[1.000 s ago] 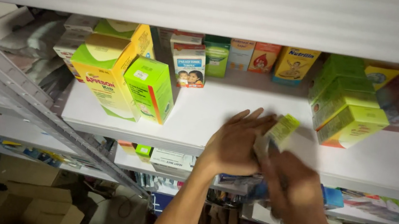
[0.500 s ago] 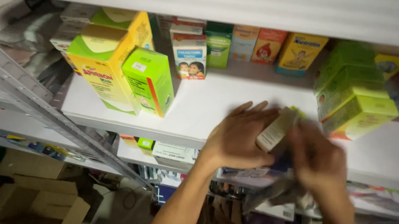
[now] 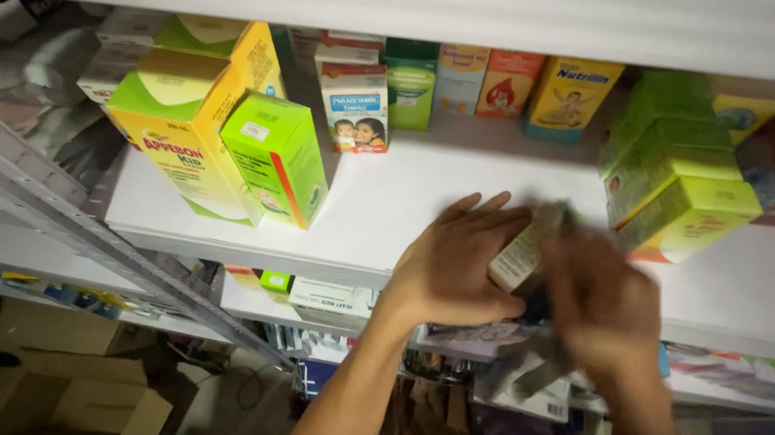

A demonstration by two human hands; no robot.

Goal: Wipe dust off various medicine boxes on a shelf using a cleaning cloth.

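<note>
So on the white shelf [image 3: 389, 208] there's a tall yellow-and-green carton [image 3: 179, 133] far left with a bright green carton [image 3: 277, 158] just beside it; left hand [image 3: 460, 263] has fingers spread, cupped against a small pale cardboard box [image 3: 522, 252]. Right hand [image 3: 603, 303] is blurry, wrapped round the box's other side at the shelf's front edge; stacked lime-green cartons [image 3: 680, 183] sit right.

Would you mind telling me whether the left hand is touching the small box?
Touching: the head view shows the left hand with its fingers against the small box.
</note>
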